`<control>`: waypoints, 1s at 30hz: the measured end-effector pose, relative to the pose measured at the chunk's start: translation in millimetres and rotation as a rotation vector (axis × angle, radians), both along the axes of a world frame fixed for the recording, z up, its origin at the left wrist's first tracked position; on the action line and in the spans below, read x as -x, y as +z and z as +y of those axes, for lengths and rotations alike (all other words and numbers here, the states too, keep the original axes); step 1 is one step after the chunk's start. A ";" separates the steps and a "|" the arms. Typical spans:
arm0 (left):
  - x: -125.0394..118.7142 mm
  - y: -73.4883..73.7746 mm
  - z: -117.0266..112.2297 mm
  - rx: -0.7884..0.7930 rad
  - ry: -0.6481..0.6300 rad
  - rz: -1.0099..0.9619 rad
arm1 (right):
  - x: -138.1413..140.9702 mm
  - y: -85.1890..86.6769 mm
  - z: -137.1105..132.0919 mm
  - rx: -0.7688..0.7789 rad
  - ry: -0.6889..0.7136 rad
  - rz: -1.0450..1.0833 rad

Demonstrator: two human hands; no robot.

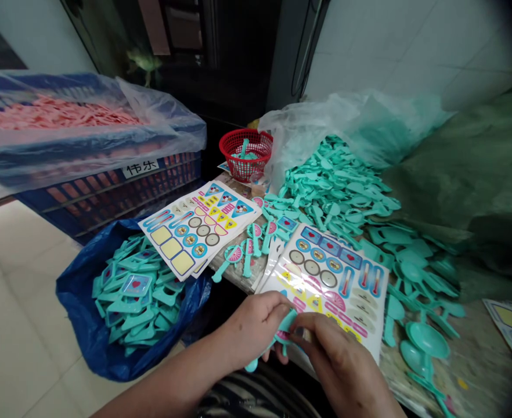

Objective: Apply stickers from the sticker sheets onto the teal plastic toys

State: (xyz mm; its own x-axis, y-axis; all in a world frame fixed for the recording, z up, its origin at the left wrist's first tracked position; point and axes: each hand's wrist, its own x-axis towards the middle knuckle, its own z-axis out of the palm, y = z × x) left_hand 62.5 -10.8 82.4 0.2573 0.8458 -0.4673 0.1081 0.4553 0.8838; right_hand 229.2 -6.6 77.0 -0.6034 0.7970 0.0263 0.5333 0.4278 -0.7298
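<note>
Soft even light, hands (338, 366) a little blurred (corners darken).

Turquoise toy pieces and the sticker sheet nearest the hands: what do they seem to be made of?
The turquoise toy pieces look like moulded plastic: smooth, evenly coloured, slightly shiny. The sticker sheet seems to be glossy coated paper, since it shows a sheen and printed shapes, though it could be vinyl.

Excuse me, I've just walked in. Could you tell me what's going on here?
A person is gripping a small teal plastic piece with both hands: the left hand and right hand. It is just beside a sticker sheet. Loose teal plastic pieces are heaped across the bench, near a second sticker sheet. To the left, a blue bag holds teal pieces with stickers on them. Behind it stands a blue crate of pink pieces.
</note>
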 end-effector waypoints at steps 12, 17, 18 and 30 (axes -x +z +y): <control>2.9 -8.4 -2.5 -0.043 -0.059 0.030 | 2.7 6.2 6.7 0.382 -0.039 0.041; 4.3 -8.4 -3.6 -0.078 -0.081 0.046 | 3.2 9.7 7.3 0.484 -0.053 0.069; 4.7 -8.0 -3.4 -0.077 -0.081 0.048 | 3.2 10.5 7.3 0.506 -0.059 0.076; 15.4 -10.0 2.9 -0.072 0.111 -0.036 | -10.9 14.5 20.6 0.608 -0.176 0.216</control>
State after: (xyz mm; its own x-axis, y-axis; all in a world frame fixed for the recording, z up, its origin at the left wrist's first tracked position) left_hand 47.2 -7.9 72.4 0.1762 0.9011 -0.3962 0.0279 0.3978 0.9171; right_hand 240.1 14.0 91.4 -0.4942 0.7943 -0.3534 0.3724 -0.1739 -0.9116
